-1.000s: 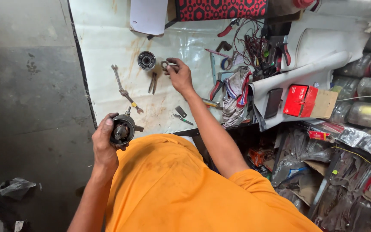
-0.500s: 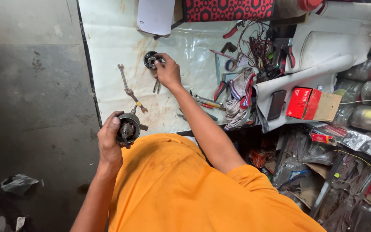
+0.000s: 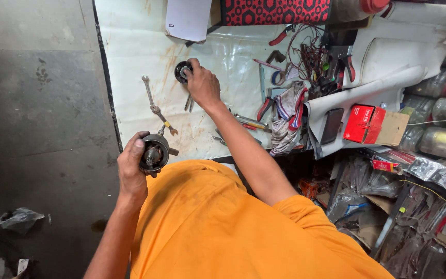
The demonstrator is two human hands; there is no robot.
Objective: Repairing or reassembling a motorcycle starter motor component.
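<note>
Your left hand [image 3: 131, 168] is wrapped around a round motor part [image 3: 154, 153], while your right hand [image 3: 202, 85] pinches a small black ring [image 3: 181, 72] on the white sheet [image 3: 130, 62].

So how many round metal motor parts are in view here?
2. One round motor part is gripped in the left hand near the sheet's edge; the other round part lies on the white sheet under the right hand. Clutter may hide more.
</note>
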